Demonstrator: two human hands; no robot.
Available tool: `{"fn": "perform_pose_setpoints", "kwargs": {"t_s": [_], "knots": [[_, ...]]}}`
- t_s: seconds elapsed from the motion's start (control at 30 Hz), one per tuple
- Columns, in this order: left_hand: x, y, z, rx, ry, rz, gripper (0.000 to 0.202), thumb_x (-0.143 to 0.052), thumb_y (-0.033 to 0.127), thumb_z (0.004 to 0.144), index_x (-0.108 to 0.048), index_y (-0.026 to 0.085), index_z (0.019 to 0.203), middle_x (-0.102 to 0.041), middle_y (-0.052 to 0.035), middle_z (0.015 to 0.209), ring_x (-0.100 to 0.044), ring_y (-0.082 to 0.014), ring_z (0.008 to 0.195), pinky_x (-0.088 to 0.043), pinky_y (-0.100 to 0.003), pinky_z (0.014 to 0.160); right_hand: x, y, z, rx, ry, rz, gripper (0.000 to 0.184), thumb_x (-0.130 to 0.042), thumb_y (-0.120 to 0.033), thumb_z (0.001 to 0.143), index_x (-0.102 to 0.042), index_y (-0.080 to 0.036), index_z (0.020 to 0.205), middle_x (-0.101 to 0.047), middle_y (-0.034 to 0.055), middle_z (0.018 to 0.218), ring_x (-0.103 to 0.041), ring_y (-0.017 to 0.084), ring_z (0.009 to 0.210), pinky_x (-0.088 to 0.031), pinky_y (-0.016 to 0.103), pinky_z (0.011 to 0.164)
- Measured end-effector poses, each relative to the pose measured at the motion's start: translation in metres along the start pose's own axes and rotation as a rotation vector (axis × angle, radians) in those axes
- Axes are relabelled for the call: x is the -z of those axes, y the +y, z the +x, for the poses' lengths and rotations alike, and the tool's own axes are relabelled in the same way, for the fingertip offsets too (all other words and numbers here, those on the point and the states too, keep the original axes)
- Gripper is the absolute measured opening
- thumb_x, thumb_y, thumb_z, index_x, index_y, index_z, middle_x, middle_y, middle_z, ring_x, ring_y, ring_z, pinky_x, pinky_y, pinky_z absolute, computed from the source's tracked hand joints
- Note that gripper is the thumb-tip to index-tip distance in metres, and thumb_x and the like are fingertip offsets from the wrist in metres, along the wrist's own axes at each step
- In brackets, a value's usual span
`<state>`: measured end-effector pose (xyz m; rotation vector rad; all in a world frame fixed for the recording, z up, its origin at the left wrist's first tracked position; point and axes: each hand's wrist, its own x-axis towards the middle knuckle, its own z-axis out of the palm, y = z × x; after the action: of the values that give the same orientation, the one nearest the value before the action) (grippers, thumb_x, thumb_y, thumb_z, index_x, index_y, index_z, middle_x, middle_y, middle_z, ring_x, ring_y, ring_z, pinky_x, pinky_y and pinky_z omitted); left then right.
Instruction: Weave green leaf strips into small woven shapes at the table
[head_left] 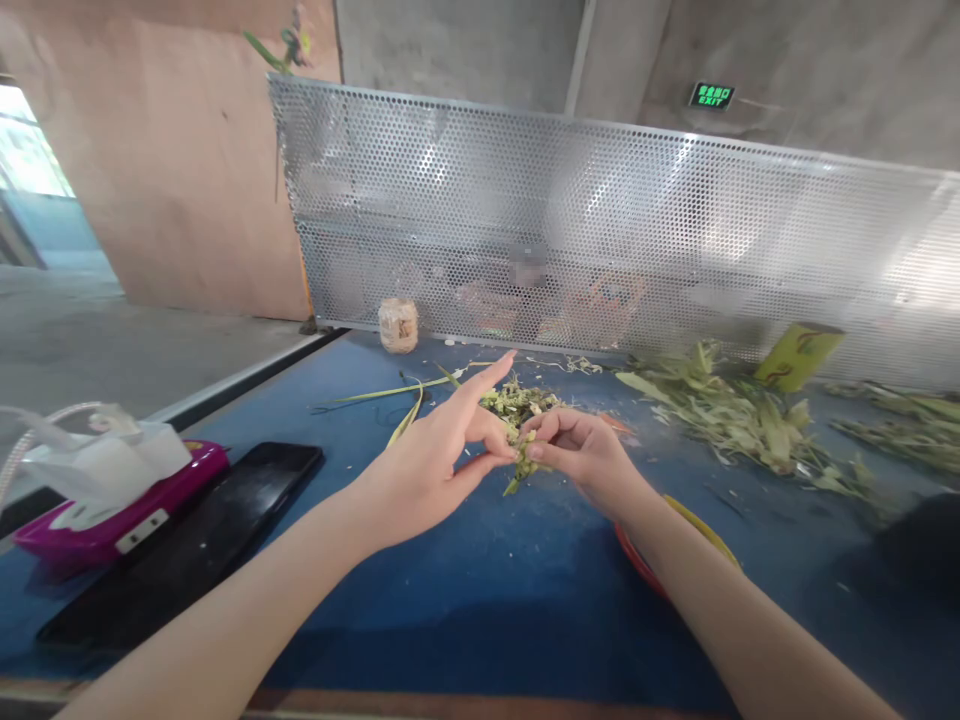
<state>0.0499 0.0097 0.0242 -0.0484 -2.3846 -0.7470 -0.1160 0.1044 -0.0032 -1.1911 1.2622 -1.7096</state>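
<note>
A small yellow-green plant sprig hangs between my two hands, low over the blue tabletop. My left hand pinches one side of it with thumb and a bent finger while the index finger points outward. On the other side, my right hand grips it between thumb and fingertips, the remaining fingers curled. Just behind the hands lies a loose heap of shredded green plant bits. Under my right forearm, a round dish with a red and yellow rim is partly hidden.
Left stand a black phone and a magenta power strip with white plugs. Wilted leaves and a yellow-green box lie right. A wrapped jar-like object stands near the perforated metal panel; a person shows behind it.
</note>
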Motion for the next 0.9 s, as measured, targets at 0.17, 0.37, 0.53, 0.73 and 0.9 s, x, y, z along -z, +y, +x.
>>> {"fn": "perform_pose_setpoints", "kwargs": {"t_s": [0.17,0.37,0.53,0.73,0.9], "knots": [[-0.001,0.004,-0.001,0.017,-0.065,-0.240,0.070,-0.052,0.015,0.079,-0.009,0.021,0.135,-0.061,0.0012,0.073,-0.057,-0.0173,0.095,-0.041,-0.038,0.089,-0.004,0.000,-0.002,-0.022,-0.118,0.013,0.023,-0.075,-0.017,0.054,-0.052,-0.015,0.057,-0.060,-0.0011,0.071,-0.057,0.007,0.063,-0.048,0.020,0.061],[-0.002,0.007,0.002,0.144,-0.028,-0.707,0.075,-0.057,0.009,0.075,-0.014,0.024,0.134,-0.058,0.0039,0.067,-0.062,-0.0187,0.086,-0.049,-0.035,0.080,-0.004,-0.003,-0.005,0.003,-0.224,0.117,0.021,-0.073,-0.017,0.057,-0.052,-0.015,0.060,-0.063,0.0017,0.078,-0.060,0.009,0.066,-0.050,0.022,0.061],[0.001,-0.001,0.007,0.168,-0.047,-0.853,0.074,-0.058,0.006,0.072,-0.018,0.020,0.133,-0.061,0.0025,0.067,-0.063,-0.0178,0.080,-0.049,-0.033,0.075,-0.004,-0.006,-0.007,-0.008,-0.274,0.194,0.020,-0.074,-0.011,0.054,-0.054,-0.015,0.057,-0.063,0.0001,0.072,-0.060,0.008,0.062,-0.050,0.020,0.057],[0.000,-0.007,0.009,0.302,-0.205,-1.029,0.063,-0.062,0.012,0.071,-0.034,0.019,0.127,-0.060,0.0032,0.064,-0.061,-0.0104,0.064,-0.045,-0.021,0.059,-0.007,-0.002,-0.010,0.016,-0.437,0.261,0.018,-0.073,-0.012,0.056,-0.055,-0.015,0.058,-0.062,-0.0005,0.068,-0.060,0.011,0.065,-0.050,0.024,0.058],[-0.002,-0.010,0.007,0.268,-0.181,-0.987,0.056,-0.059,0.015,0.074,-0.037,0.019,0.125,-0.061,0.0019,0.066,-0.061,-0.0117,0.068,-0.045,-0.023,0.061,-0.006,-0.001,-0.008,-0.010,-0.295,0.190,0.020,-0.073,-0.016,0.058,-0.053,-0.014,0.059,-0.062,-0.0002,0.074,-0.061,0.011,0.066,-0.049,0.027,0.064]]}}
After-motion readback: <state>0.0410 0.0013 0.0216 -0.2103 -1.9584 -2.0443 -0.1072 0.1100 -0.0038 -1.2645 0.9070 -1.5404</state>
